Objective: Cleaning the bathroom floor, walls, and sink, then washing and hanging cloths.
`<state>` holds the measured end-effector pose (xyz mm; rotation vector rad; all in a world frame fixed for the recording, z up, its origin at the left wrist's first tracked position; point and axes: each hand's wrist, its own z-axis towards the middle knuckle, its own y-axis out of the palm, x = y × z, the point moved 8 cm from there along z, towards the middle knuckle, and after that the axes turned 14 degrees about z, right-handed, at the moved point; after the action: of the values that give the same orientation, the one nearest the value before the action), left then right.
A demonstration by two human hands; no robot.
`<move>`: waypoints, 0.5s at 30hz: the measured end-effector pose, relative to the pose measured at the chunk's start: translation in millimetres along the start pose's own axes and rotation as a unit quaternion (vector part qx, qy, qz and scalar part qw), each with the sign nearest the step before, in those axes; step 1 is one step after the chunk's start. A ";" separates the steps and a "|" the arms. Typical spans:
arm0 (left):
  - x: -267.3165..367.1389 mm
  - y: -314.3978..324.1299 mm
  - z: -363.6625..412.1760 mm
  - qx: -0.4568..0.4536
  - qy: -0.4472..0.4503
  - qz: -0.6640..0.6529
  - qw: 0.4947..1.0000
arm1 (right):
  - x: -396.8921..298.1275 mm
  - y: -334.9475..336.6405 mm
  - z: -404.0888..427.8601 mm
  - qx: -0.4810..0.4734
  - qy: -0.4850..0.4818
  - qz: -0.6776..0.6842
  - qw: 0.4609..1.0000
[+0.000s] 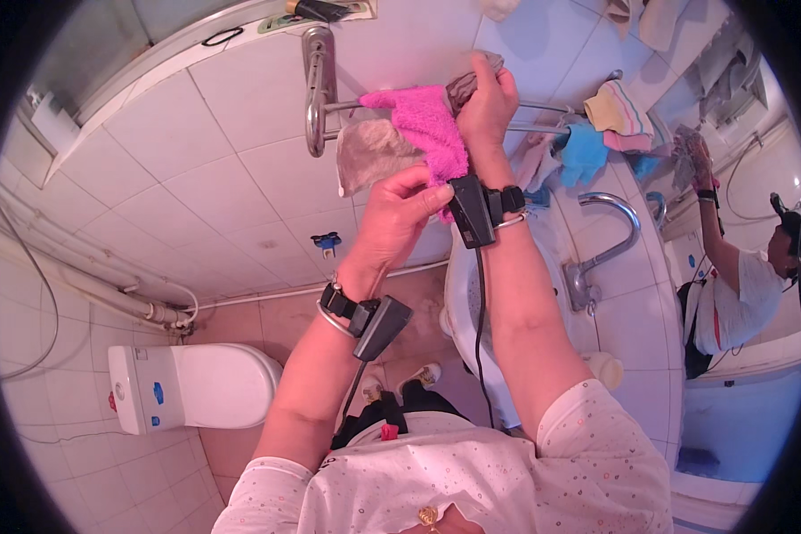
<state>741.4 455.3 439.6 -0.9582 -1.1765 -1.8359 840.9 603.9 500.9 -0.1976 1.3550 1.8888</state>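
Note:
A pink terry towel (434, 133) hangs over the chrome towel rail (344, 105). My left hand (397, 210) grips the towel's lower part between thumb and fingers. Higher up, my right hand (488, 110) holds a bunched grey-brown cloth (462, 90) at the rail, beside the pink towel. A beige cloth (374, 157) hangs to the left of the pink one. Farther right on the rail are a blue cloth (582, 153) and a yellow and pink striped cloth (617, 117). Both wrists wear black devices with cables.
Below the rail at the right stands a white washbasin (464, 314) with a chrome faucet (607, 260). A white toilet (223, 385) is at the lower left. A mirror (741, 220) at the right shows a person's reflection. A pump bottle (53, 120) stands on the left ledge.

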 end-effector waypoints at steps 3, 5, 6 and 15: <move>-4.3 -6.6 0.9 0.067 -0.008 -0.014 0.998 | -0.9 1.4 -3.2 0.013 -0.002 0.049 0.999; 2.7 -9.2 -0.1 0.094 0.024 -0.032 0.995 | -1.9 7.5 -7.2 0.023 0.003 0.071 0.997; 5.6 -6.0 0.0 0.093 0.023 -0.032 0.995 | -3.7 7.8 -6.2 0.025 0.003 0.073 0.997; 4.7 -0.4 0.3 0.045 0.005 0.029 0.999 | -5.6 5.4 -5.7 0.016 0.007 0.041 0.999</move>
<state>739.0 454.7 443.7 -0.9220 -1.2025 -1.7255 839.3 595.6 505.4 -0.1416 1.4217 1.9342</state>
